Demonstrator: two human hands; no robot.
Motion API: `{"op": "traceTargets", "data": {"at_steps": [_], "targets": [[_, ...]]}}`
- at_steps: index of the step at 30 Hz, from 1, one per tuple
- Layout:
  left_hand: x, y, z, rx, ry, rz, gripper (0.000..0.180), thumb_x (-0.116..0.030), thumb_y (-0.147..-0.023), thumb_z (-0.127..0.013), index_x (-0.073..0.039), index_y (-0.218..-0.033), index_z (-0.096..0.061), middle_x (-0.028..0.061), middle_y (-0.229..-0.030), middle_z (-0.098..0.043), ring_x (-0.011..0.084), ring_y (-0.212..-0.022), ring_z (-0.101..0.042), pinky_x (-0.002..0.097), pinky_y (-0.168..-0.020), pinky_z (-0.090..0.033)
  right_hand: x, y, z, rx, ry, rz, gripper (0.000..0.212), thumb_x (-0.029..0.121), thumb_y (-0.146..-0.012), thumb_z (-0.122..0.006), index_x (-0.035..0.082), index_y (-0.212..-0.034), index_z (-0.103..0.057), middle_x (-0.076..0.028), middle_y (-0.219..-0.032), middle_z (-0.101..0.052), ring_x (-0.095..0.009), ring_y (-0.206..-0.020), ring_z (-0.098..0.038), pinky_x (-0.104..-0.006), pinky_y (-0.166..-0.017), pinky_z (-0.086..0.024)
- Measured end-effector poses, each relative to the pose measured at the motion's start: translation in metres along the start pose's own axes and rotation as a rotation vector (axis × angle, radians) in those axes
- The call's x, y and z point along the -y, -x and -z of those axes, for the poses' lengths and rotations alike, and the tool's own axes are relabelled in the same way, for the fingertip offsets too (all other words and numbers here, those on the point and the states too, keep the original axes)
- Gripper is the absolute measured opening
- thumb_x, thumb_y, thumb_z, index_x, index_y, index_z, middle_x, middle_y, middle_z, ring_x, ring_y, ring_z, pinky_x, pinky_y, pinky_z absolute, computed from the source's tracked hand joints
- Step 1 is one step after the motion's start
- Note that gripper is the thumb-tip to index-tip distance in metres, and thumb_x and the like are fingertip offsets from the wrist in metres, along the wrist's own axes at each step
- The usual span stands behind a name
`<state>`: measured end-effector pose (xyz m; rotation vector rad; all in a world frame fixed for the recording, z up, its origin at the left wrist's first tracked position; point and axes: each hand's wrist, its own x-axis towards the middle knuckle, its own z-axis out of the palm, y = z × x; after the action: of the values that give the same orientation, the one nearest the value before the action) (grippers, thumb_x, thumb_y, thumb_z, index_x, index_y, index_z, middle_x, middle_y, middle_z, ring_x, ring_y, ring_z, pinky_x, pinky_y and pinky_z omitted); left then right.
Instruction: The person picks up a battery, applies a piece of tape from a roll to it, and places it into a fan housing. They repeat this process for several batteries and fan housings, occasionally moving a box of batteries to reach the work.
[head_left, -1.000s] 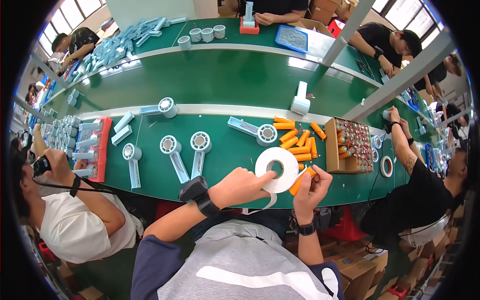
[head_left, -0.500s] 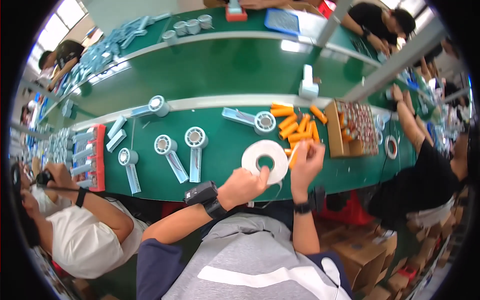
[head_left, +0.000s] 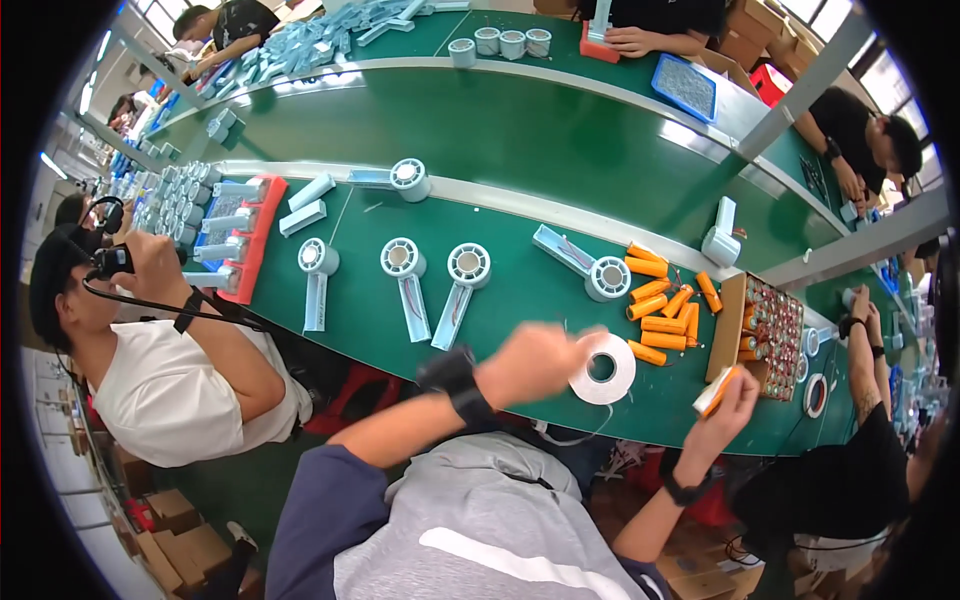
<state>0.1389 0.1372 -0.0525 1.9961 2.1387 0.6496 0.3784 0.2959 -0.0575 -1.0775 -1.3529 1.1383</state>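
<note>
My right hand [head_left: 728,415], at the near right of the green table, is closed around an orange cylindrical battery [head_left: 715,402]. A strip of white tape lies along that battery's side. My left hand [head_left: 535,362] is smeared by motion; its fingertips reach the upper left rim of a white tape roll [head_left: 621,377], and whether they grip it is not clear. The roll lies flat near the table's front edge. Just beyond it sits a loose pile of orange batteries [head_left: 664,325] with thin wires.
Light-blue handheld fan housings [head_left: 469,265] lie across the table to the left. A cardboard box [head_left: 730,325] of batteries stands at the right. A red rack [head_left: 262,240] holds blue parts at the left. A person in white [head_left: 190,390] sits close on my left; another works at the right.
My right hand has moved right and nearer, away from the roll, and now shows the battery with white tape. My left hand has shifted off the roll's centre. The view has swung left.
</note>
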Motion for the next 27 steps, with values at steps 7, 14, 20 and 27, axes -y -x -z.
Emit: {"op": "traceTargets", "data": {"at_steps": [7,14,20,27], "targets": [[0.124,-0.053,0.033,-0.284,-0.352,-0.222,0.047,-0.023,-0.084,-0.071,-0.008,-0.126,-0.054,0.0116,-0.097,-0.066,0.028,-0.088,-0.064,0.039,-0.075,-0.051,-0.013,0.046,-0.029,0.102,-0.098,-0.18,0.017,0.019,-0.104,-0.056,0.003,-0.11,-0.057,-0.001,-0.098,-0.057,-0.006,-0.086,-0.054,-0.022,-0.076,-0.046],[0.057,-0.052,0.03,0.51,0.2,0.339,0.039,-0.016,-0.088,-0.066,-0.011,-0.125,-0.055,0.0068,-0.122,-0.061,0.0248,-0.116,-0.057,0.04,-0.096,-0.045,-0.009,0.049,-0.034,0.144,-0.097,-0.219,0.017,0.018,-0.104,-0.055,0.003,-0.11,-0.057,0.0,-0.097,-0.057,-0.005,-0.086,-0.053,-0.0208,-0.076,-0.045],[0.074,-0.068,0.008,0.109,-0.309,-0.292,0.021,-0.014,-0.085,-0.065,-0.012,-0.106,-0.063,0.008,-0.127,-0.059,0.0237,-0.117,-0.056,0.0393,-0.094,-0.045,-0.006,0.054,-0.029,0.171,-0.117,-0.212,0.016,0.018,-0.104,-0.055,0.003,-0.11,-0.057,0.0,-0.097,-0.056,-0.004,-0.086,-0.052,-0.02,-0.076,-0.044],[0.085,-0.098,0.006,-0.099,-0.446,-0.705,0.006,-0.016,-0.08,-0.067,-0.012,-0.085,-0.066,0.0103,-0.133,-0.055,0.0246,-0.114,-0.055,0.0375,-0.088,-0.044,-0.002,0.067,-0.024,0.136,-0.105,-0.238,0.012,0.011,-0.103,-0.055,0.002,-0.111,-0.056,0.003,-0.086,-0.048,-0.002,-0.075,-0.043,-0.0184,-0.067,-0.038]]}}
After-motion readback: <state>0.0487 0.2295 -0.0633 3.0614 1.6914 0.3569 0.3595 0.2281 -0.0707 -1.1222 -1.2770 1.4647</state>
